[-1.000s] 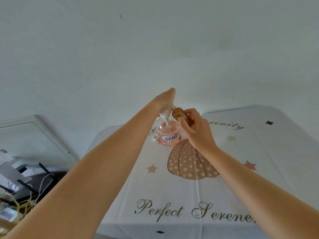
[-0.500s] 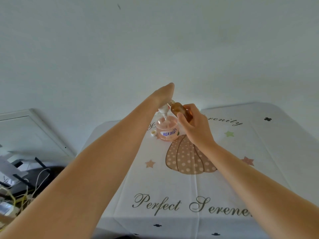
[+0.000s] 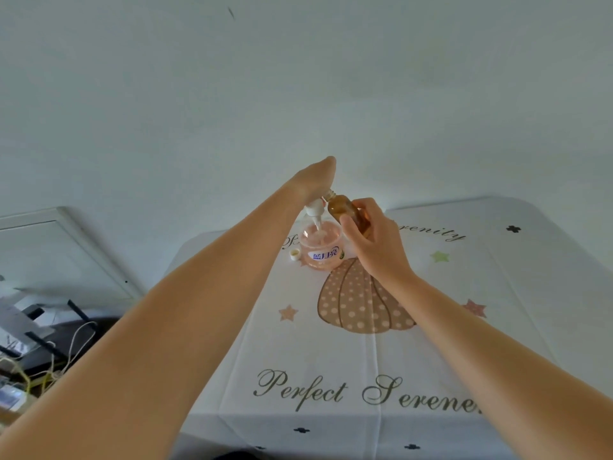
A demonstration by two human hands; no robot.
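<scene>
The left hand (image 3: 316, 180) rests on the pump (image 3: 314, 210) of the pink soap bottle (image 3: 321, 249), far on the table (image 3: 481, 343); its fingers are hidden, so I cannot tell how they lie. Just right, the right hand (image 3: 378, 250) has thumb and fingers curled round a tilted amber bottle (image 3: 345, 210), whose mouth is at the pump.

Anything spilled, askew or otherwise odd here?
Nothing looks spilled or damaged. A small white cap lies loose on the tablecloth beside the pink pump bottle. The right hand holds the amber bottle uncapped and tilted, its neck at the pump head under the left hand. That looks like filling, not a mishap.
</scene>
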